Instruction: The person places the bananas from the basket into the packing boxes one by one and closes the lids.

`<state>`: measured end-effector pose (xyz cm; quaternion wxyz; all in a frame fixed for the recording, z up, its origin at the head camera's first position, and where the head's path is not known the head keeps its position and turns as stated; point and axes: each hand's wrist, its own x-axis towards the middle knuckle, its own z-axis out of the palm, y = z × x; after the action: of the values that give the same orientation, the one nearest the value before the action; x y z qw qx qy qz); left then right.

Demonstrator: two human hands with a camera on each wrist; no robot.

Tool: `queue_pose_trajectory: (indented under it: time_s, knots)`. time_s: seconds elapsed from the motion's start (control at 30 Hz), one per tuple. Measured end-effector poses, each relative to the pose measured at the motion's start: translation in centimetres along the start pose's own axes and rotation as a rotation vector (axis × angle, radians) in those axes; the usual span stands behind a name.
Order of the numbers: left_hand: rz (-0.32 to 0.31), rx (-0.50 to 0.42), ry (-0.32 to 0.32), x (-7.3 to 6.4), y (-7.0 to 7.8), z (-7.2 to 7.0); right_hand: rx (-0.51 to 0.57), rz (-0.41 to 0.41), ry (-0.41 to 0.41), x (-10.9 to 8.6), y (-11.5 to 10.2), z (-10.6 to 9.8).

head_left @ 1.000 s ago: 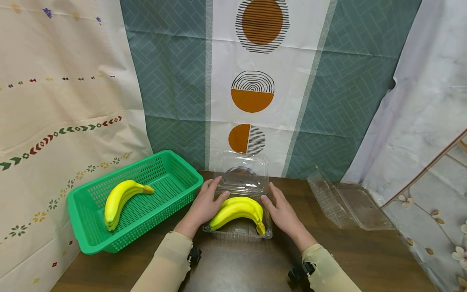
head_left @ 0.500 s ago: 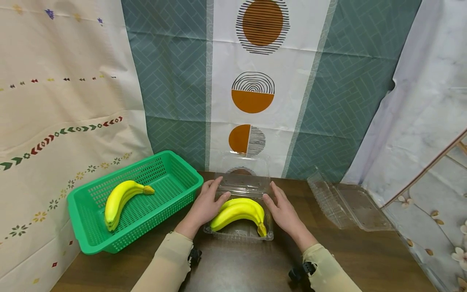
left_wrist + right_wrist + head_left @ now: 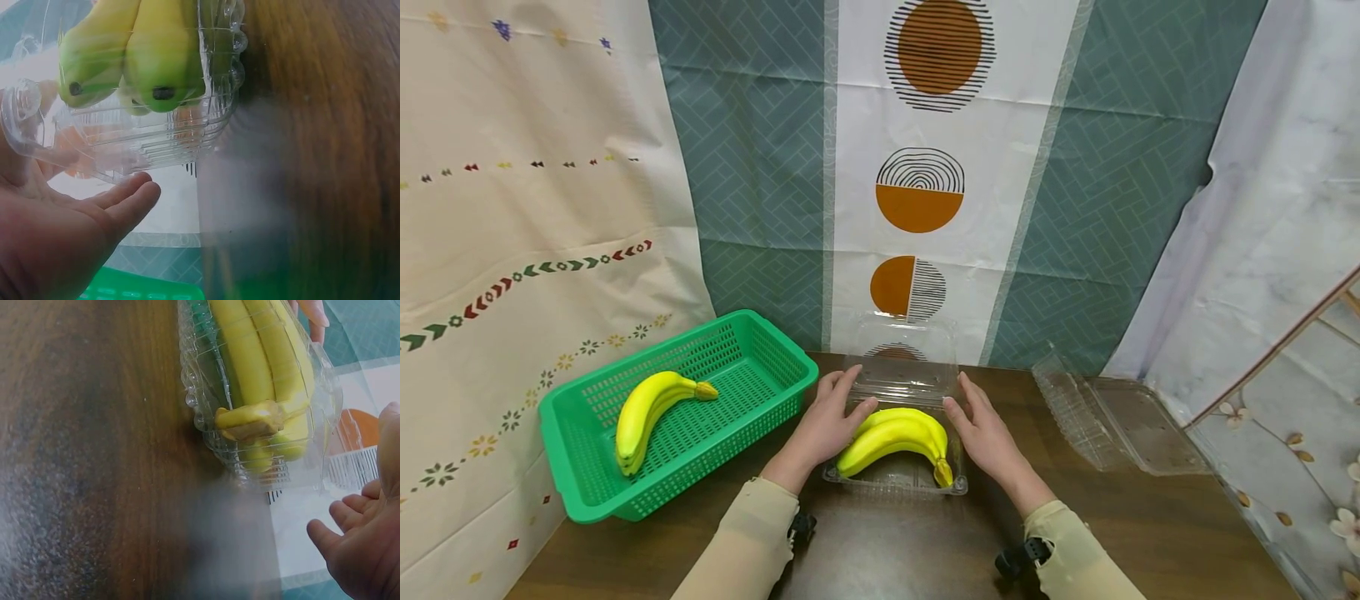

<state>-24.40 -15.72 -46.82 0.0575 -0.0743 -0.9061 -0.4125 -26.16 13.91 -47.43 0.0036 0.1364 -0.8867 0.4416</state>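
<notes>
In the head view a yellow banana bunch (image 3: 897, 435) lies in the base of a clear plastic clamshell box (image 3: 895, 483), whose lid (image 3: 904, 358) stands raised at the back. My left hand (image 3: 827, 423) is at the box's left side, fingers extended; its thumb overlaps the rim by the bananas. In the left wrist view that hand (image 3: 75, 231) lies along the clear wall. My right hand (image 3: 988, 433) is beside the right side, fingers extended forward. The right wrist view shows a gap between this hand (image 3: 369, 531) and the wall near the banana stem (image 3: 250, 420).
A green plastic basket (image 3: 737, 450) stands on the left, with another banana bunch (image 3: 651, 408) inside. At the right, a second clear clamshell box (image 3: 1150, 425) lies opened out on the brown wooden table (image 3: 887, 550). Patterned cloth (image 3: 760, 167) hangs behind the table.
The clamshell box with the bananas has shifted slightly to the right. My left hand has moved slightly right with it, and my right hand has moved only a little.
</notes>
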Motion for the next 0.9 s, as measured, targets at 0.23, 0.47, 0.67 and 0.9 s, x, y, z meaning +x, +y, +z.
queue_pose_trajectory:
  time_s: [0.23,0.47,0.67,0.9]
  knots:
    - [-0.01,-0.002,0.0,0.01,0.0,0.11,0.025,-0.02,0.007,0.06,0.13,-0.04]
    - [-0.002,-0.003,0.004,-0.04,0.08,0.06,0.048,-0.024,0.012,0.07,-0.08,-0.05]
    - [0.003,-0.005,0.007,-0.01,0.13,0.05,0.058,-0.02,0.018,0.08,-0.14,-0.03]
    - [0.013,-0.01,0.008,0.01,0.2,0.01,0.073,-0.034,0.032,0.04,-0.23,-0.15]
